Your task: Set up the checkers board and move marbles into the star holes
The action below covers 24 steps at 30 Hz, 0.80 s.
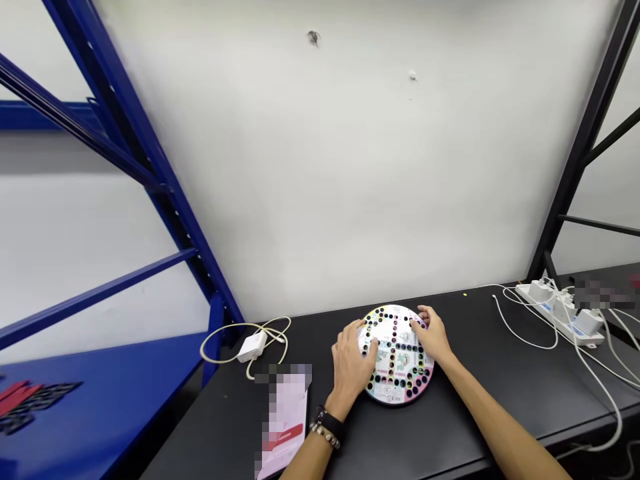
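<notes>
A round pastel game board (397,373) dotted with dark holes lies flat on the black table (480,400). My left hand (351,363) rests on its left edge, fingers curled over the rim and thumb on the surface. My right hand (433,333) lies on its upper right part, fingers bent down onto the holes. Whether the right fingertips pinch a small piece is too small to make out. A dark band and a bead bracelet sit on my left wrist.
A white charger with a coiled cable (253,345) lies at the table's left. A blurred pink and white packet (285,427) sits near the front. A white power strip with plugs and cables (563,310) is at the right. Blue shelving (150,180) stands to the left.
</notes>
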Each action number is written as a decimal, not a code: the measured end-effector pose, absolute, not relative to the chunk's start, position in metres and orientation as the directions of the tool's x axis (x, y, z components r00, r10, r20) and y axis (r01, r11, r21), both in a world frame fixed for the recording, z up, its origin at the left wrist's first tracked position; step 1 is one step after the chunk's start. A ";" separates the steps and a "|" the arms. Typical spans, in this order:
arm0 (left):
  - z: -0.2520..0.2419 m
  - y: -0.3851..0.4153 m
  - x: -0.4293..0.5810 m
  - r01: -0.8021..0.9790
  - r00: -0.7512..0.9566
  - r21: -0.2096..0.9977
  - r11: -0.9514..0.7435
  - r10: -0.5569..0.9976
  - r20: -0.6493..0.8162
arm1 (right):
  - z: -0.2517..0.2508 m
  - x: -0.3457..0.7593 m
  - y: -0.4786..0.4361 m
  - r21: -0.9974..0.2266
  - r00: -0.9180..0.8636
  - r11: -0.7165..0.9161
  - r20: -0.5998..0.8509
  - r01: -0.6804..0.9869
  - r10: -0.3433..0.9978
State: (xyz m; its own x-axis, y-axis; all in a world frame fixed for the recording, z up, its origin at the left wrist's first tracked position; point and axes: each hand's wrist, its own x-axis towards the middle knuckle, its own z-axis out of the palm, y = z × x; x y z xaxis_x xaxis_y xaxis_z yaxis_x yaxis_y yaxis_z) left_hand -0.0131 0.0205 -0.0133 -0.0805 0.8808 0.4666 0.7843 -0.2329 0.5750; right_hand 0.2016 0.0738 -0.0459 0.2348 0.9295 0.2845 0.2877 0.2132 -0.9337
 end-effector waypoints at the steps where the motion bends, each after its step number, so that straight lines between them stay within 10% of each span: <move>1: -0.013 0.022 -0.015 0.747 -0.082 0.601 -0.284 0.858 0.507 | -0.043 0.203 0.074 -0.964 0.244 0.212 0.246 0.159 0.938; 9: -0.014 0.024 -0.022 0.517 -0.149 0.735 -0.439 0.799 0.582 | -0.022 0.249 0.083 -0.880 0.532 0.290 0.050 -0.377 0.845; 13: -0.010 0.019 -0.014 0.697 -0.043 0.636 -0.331 0.867 0.497 | -0.014 0.276 0.082 -0.889 0.850 0.457 0.251 0.014 0.462; 16: -0.009 0.015 -0.009 0.783 0.055 0.535 -0.317 0.892 0.448 | -0.008 0.280 0.071 -0.795 0.748 0.370 0.592 0.481 0.300; 19: -0.009 0.014 -0.006 0.807 0.084 0.501 -0.313 0.900 0.427 | -0.006 0.271 0.059 -0.612 0.495 0.275 0.776 0.742 0.392; 24: -0.009 0.014 -0.007 0.824 0.046 0.508 -0.251 0.923 0.382 | -0.009 0.255 0.055 -0.483 0.178 0.251 0.680 0.839 0.711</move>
